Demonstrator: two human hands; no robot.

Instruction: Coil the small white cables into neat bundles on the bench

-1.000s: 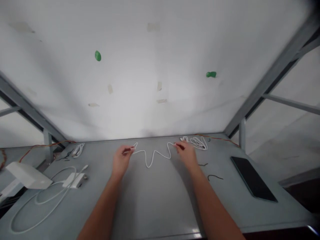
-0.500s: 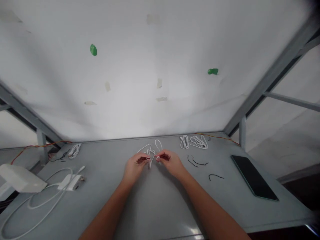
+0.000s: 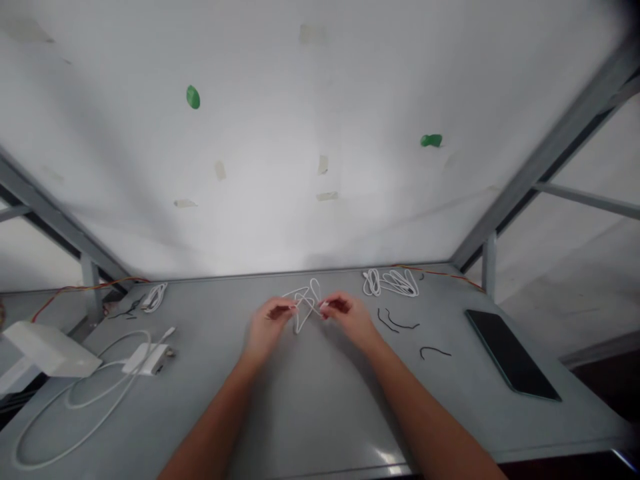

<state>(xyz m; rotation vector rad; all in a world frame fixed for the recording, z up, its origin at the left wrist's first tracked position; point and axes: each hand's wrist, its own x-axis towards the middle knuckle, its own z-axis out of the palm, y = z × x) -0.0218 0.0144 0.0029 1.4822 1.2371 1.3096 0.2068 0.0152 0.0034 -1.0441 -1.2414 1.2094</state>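
head view: two bare arms reach over a grey table (image 3: 310,400), and both hands meet near the middle, close to the back edge.
left hand: the left hand (image 3: 267,325) is pinched shut on one part of a thin white cable (image 3: 304,303).
right hand: the right hand (image 3: 347,317) is pinched shut on the same thin white cable, just beside the left hand.
where the cable is: it is bunched up in small loops between the two hands, a bit above the table.
what changed: a second ago the cable lay long and wavy on the table, with the hands far apart at its two ends. now the hands have come together and the cable is folded into loops.
what that means: it looks like the cable is partly gathered up. the loops are loose and not tied.
things close by: another bundle of white cable (image 3: 391,283) lies just to the right near the back edge. short black ties (image 3: 397,323) lie near the right hand.
farther away: a black phone (image 3: 513,353) is at the right. a white charger with a long cord (image 3: 145,359) and a white box (image 3: 50,350) are at the left.
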